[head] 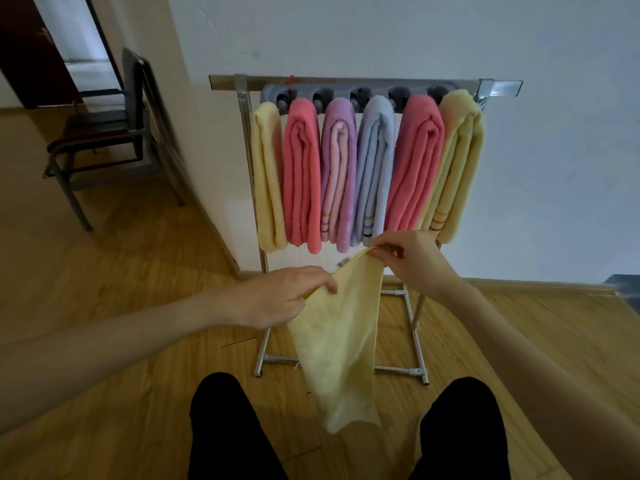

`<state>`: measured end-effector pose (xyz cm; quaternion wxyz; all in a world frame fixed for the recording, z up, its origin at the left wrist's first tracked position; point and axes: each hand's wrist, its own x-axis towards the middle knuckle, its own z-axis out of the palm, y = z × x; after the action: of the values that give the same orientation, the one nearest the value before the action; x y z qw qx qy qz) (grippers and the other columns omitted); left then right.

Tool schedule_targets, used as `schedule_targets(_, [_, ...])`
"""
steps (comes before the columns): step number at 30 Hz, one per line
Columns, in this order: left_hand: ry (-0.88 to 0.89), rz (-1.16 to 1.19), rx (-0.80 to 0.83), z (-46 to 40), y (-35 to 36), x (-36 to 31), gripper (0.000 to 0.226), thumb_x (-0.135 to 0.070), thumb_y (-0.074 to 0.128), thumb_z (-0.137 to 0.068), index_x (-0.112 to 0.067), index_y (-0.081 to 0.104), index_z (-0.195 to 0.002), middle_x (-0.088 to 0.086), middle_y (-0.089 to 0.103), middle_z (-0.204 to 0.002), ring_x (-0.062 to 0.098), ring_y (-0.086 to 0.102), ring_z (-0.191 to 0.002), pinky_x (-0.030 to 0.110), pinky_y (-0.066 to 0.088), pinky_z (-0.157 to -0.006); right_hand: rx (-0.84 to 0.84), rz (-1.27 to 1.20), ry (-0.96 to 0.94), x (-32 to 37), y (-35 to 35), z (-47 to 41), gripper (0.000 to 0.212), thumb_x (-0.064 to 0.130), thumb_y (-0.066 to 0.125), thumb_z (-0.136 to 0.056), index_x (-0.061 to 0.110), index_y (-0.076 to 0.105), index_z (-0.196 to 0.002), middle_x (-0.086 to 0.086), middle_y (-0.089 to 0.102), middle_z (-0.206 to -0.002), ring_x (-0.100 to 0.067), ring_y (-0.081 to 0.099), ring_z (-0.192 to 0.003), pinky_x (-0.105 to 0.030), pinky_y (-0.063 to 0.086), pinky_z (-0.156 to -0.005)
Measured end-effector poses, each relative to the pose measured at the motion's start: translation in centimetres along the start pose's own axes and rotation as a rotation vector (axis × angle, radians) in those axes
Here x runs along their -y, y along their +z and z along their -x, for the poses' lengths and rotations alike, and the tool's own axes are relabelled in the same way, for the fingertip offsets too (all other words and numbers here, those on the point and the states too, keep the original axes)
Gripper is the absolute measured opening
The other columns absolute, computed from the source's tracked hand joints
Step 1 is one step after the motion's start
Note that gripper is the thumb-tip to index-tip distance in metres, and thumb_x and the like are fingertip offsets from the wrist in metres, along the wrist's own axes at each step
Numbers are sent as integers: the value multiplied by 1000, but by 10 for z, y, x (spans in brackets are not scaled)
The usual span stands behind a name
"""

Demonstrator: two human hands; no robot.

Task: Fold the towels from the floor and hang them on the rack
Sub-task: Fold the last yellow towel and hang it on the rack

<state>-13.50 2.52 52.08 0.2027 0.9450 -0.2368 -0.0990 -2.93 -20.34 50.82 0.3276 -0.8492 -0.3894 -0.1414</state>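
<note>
A pale yellow towel (337, 344) hangs in front of me, held up by its top edge. My left hand (287, 294) pinches the left corner of that edge. My right hand (405, 261) pinches the right corner, a little higher, just under the hung towels. A small label shows on the top hem. Behind stands a metal rack (363, 83) against the wall. Several folded towels hang on it side by side: yellow (268, 178), pink (301, 178), purple (337, 174), light blue (374, 171), pink (415, 168) and yellow (457, 161).
A dark chair (104, 133) stands at the left beside a wall corner, with a doorway behind it. The rack's metal feet (415, 371) rest on the wooden floor close to my knees (225, 427). A white wall backs the rack.
</note>
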Motion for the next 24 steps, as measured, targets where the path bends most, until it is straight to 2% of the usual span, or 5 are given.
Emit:
schedule_targets(7, [129, -157, 103, -4, 1, -5, 48, -4, 56, -84, -18, 55, -130, -10, 58, -108, 0, 52, -95, 14, 43, -83, 68, 28, 15, -7, 17, -2, 13, 15, 64, -88, 13, 73, -97, 4, 72, -84, 0, 58, -70, -14, 43, -70])
schedule_targets(9, [225, -251, 36, -6, 0, -5, 37, -4, 59, -87, -13, 61, -123, -2, 65, -108, 7, 58, -97, 11, 42, -83, 69, 40, 15, -6, 19, -2, 13, 17, 63, -88, 14, 73, -96, 5, 72, -84, -3, 60, -72, -19, 48, -70])
schedule_targets(13, [450, -496, -227, -11, 2, -9, 12, 0, 68, -81, -9, 70, -90, 4, 63, -83, 18, 58, -74, 29, 48, -66, 32, 36, 18, -5, 17, -1, 13, 15, 63, -89, 14, 73, -96, 5, 73, -86, -6, 63, -75, -19, 50, -70])
schedule_targets(18, [567, -575, -236, -22, 0, -15, 14, 2, 64, -81, -11, 65, -87, 7, 66, -106, 22, 60, -107, 36, 45, -96, 27, -36, 38, -5, 10, -1, 14, 9, 64, -88, 11, 74, -98, 4, 72, -90, -1, 61, -75, -7, 44, -69])
schedule_targets(24, [411, -493, -301, -23, -5, -8, 26, -26, 38, -93, -18, 62, -92, -5, 65, -84, 13, 60, -81, 27, 35, -93, 57, -151, 88, -4, 4, -2, 17, 6, 63, -88, 14, 73, -101, 4, 72, -92, -3, 64, -80, -14, 49, -71])
